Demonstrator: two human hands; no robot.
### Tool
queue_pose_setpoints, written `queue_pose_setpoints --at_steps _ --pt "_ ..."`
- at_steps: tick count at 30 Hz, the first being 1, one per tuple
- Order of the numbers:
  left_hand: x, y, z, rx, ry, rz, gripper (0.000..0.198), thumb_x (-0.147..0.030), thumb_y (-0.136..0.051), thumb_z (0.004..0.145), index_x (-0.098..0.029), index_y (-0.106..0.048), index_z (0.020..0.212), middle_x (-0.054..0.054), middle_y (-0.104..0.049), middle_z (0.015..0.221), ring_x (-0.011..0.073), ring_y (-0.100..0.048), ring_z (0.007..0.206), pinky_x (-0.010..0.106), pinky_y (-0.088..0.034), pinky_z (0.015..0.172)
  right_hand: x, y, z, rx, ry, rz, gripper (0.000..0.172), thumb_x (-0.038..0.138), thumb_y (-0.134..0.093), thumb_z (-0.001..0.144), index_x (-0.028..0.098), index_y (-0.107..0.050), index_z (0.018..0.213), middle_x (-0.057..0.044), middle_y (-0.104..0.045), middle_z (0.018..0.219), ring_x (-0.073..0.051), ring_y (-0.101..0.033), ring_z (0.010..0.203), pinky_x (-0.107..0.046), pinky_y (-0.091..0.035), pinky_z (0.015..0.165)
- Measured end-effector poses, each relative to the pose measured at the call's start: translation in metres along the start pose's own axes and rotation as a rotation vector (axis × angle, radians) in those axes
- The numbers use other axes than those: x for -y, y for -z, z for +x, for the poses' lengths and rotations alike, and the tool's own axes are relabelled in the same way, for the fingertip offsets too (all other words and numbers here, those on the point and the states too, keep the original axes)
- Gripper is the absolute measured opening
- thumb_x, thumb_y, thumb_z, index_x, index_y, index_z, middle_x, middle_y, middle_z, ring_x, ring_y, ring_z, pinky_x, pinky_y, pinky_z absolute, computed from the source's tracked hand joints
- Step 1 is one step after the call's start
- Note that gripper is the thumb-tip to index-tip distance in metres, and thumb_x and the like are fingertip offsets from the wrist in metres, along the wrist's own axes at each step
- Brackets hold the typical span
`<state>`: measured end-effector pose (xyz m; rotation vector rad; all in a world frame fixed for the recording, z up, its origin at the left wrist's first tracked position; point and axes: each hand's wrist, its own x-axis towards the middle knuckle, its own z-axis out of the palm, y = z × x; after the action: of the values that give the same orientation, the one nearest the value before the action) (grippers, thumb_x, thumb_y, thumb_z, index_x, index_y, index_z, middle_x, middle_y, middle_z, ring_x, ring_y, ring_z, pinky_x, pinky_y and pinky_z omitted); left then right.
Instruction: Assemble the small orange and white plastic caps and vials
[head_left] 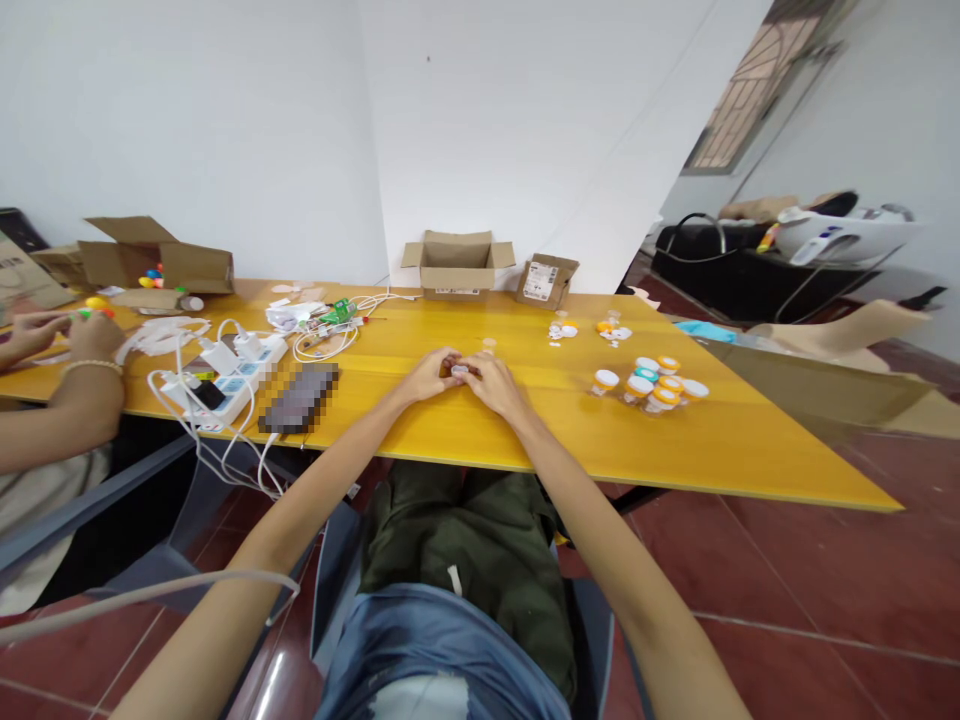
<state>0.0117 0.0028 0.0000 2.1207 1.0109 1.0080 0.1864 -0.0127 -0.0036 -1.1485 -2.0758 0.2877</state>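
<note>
In the middle of the table my left hand (431,374) and my right hand (487,380) meet, their fingers curled round a small pale round piece (460,371). Both hands are closed on it; most of it is hidden by the fingers, so its kind does not show. Just beyond my right hand stands a small clear cup (489,346). To the right is a cluster of small clear jars with white, orange and teal lids (664,385). One white-lidded jar (604,382) stands a little apart on the cluster's left.
Two small heaps of white and orange parts (564,329) (615,330) lie farther back. An open cardboard box (457,268) and a smaller carton (547,281) stand by the wall. Leftward are a phone (300,398), a power strip (244,380) with cables, and a co-worker's hands (94,335).
</note>
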Motion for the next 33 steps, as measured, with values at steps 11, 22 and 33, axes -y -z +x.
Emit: queue_pose_setpoints --at_steps 11,22,33 --pt "0.007 -0.002 0.002 0.006 0.002 -0.022 0.034 -0.023 -0.077 0.076 -0.016 -0.063 0.107 0.007 -0.073 0.102 0.0193 -0.068 0.098 0.036 -0.053 0.095 0.000 0.003 0.002 0.006 -0.014 0.003 0.013 0.024 -0.065 0.088 0.026 -0.078 0.090 -0.006 -0.077 0.093 -0.022 -0.068 0.088 -0.033 -0.050 0.079" --pt "0.004 0.000 0.002 0.021 0.017 -0.038 0.031 -0.023 -0.077 0.076 -0.016 -0.066 0.103 0.006 -0.074 0.101 0.0180 -0.067 0.094 0.034 -0.052 0.091 -0.001 0.003 0.004 -0.098 -0.089 0.198 0.016 0.027 -0.061 0.088 0.024 -0.077 0.086 -0.004 -0.079 0.089 -0.022 -0.071 0.082 -0.035 -0.055 0.081" --pt "0.008 0.001 0.003 0.027 0.028 0.013 0.031 -0.022 -0.075 0.075 -0.018 -0.067 0.104 0.004 -0.072 0.096 0.0184 -0.065 0.095 0.036 -0.051 0.094 -0.011 0.005 0.005 -0.139 -0.157 0.166 0.019 0.029 -0.058 0.089 0.025 -0.074 0.082 -0.004 -0.077 0.086 -0.022 -0.070 0.082 -0.035 -0.053 0.079"
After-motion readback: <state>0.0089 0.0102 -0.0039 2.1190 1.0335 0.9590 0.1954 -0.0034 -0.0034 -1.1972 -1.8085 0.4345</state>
